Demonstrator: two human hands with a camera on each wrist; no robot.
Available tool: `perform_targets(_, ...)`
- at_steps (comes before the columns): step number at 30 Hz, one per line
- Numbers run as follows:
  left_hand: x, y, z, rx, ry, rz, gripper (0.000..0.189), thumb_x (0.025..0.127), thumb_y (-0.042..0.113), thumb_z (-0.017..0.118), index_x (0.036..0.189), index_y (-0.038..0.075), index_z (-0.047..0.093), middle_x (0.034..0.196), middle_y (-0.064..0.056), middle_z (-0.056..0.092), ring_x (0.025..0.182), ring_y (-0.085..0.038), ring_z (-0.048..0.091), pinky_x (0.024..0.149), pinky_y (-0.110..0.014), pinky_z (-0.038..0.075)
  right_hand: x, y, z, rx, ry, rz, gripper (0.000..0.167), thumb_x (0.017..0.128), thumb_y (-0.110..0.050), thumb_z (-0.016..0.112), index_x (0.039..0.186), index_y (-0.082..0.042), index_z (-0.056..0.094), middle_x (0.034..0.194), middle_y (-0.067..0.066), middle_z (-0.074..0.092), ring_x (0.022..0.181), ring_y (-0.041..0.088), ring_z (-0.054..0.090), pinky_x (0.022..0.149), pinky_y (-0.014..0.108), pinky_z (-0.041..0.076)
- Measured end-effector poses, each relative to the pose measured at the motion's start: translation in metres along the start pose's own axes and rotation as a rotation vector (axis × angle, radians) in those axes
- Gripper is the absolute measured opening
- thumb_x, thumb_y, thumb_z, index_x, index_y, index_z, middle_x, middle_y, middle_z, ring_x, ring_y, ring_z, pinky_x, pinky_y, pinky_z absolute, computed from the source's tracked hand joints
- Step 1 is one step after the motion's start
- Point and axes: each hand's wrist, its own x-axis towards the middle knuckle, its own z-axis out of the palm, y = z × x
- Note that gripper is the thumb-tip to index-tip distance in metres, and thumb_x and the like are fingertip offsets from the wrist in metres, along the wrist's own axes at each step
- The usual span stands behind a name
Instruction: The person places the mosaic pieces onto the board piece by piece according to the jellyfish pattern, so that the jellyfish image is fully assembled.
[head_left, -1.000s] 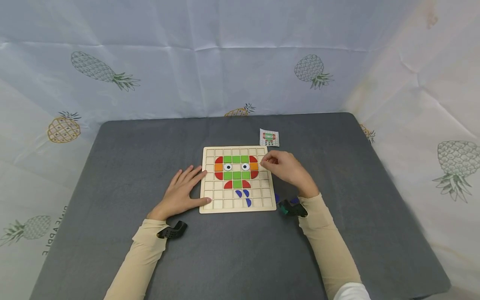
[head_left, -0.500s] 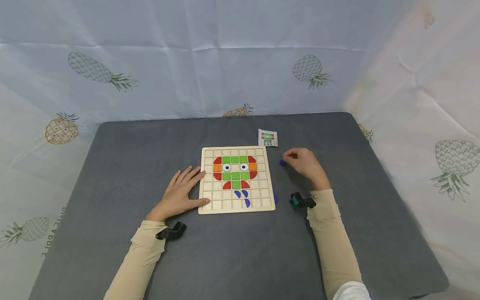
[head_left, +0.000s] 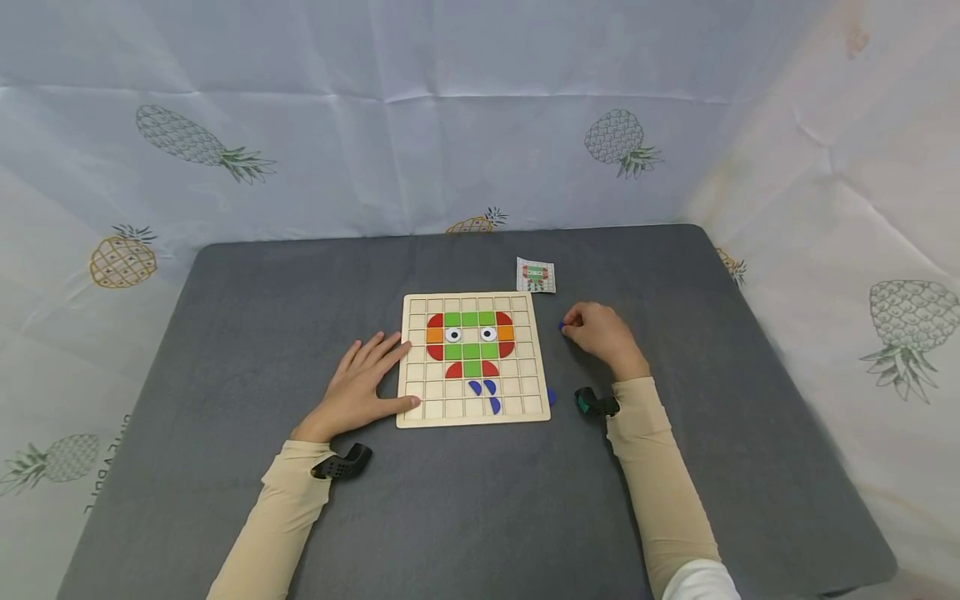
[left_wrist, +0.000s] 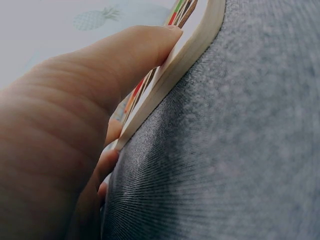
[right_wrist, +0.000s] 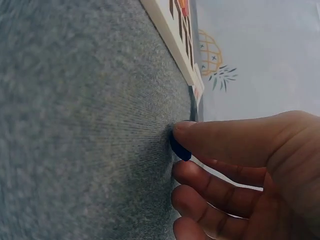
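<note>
A wooden grid board lies on the table, bearing a pattern of green, red and orange tiles and two eye tiles. Three blue curved pieces sit below the pattern. My left hand rests with spread fingers along the board's left edge, its thumb on the near left corner area, as the left wrist view confirms. Right of the board, my right hand pinches a blue piece between thumb and forefinger, down at the table surface. The fingers partly hide that piece.
A small printed card with a similar picture lies behind the board's far right corner. Another blue piece lies against the board's right edge. A cloth with pineapple prints hangs behind the grey table.
My right hand has moved from over the board's right edge to the table on its right and now pinches the blue piece there. My left hand stays in place.
</note>
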Motion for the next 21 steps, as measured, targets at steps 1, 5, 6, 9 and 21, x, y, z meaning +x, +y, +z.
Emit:
perform_targets(1, 0.0002, -0.0001, 0.0, 0.0, -0.002, -0.002, 0.098, 0.084, 0.062, 0.072, 0.162, 0.022, 0.029, 0.17, -0.006, 0.021, 0.16, -0.031, 0.01, 0.129, -0.054, -0.002, -0.0001, 0.0002, -0.0001, 0.002, -0.005, -0.003, 0.021, 0.099, -0.019, 0.065, 0.111, -0.003, 0.07, 0.105, 0.016, 0.07, 0.086, 0.027, 0.063, 0.075, 0.041, 0.052)
perform_targets(5, 0.0007, -0.0001, -0.0001, 0.0, -0.011, -0.007, 0.098, 0.084, 0.063, 0.071, 0.162, 0.023, 0.028, 0.171, -0.005, 0.02, 0.16, -0.03, 0.009, 0.129, -0.052, -0.002, -0.0008, 0.0011, -0.0011, 0.021, -0.026, -0.02, 0.02, 0.099, -0.02, 0.066, 0.109, -0.004, 0.068, 0.102, 0.014, 0.069, 0.082, 0.024, 0.061, 0.072, 0.037, 0.051)
perform_targets(6, 0.0007, 0.0002, -0.0003, -0.001, -0.012, -0.007, 0.097, 0.084, 0.063, 0.071, 0.162, 0.024, 0.028, 0.171, -0.005, 0.02, 0.16, -0.03, 0.009, 0.129, -0.052, -0.002, -0.0009, 0.0014, -0.0016, 0.032, -0.028, -0.026, 0.02, 0.099, -0.021, 0.065, 0.109, -0.004, 0.068, 0.101, 0.014, 0.069, 0.081, 0.024, 0.061, 0.071, 0.036, 0.05)
perform_targets(9, 0.001, 0.0002, 0.0001, -0.001, -0.012, -0.007, 0.097, 0.084, 0.063, 0.071, 0.162, 0.024, 0.028, 0.171, -0.005, 0.02, 0.16, -0.029, 0.009, 0.129, -0.052, -0.002, -0.0005, 0.0037, -0.0034, 0.085, -0.033, -0.038, 0.021, 0.099, -0.022, 0.063, 0.11, -0.004, 0.065, 0.099, 0.014, 0.068, 0.079, 0.023, 0.059, 0.068, 0.033, 0.048)
perform_targets(21, 0.0012, 0.0002, 0.0012, -0.008, 0.001, -0.006, 0.096, 0.084, 0.062, 0.072, 0.161, 0.023, 0.03, 0.17, -0.005, 0.022, 0.16, -0.029, 0.01, 0.129, -0.052, -0.002, -0.0025, 0.0023, -0.0077, 0.21, -0.046, -0.096, 0.022, 0.099, -0.019, 0.065, 0.115, -0.003, 0.063, 0.097, 0.011, 0.062, 0.08, 0.022, 0.055, 0.068, 0.031, 0.045)
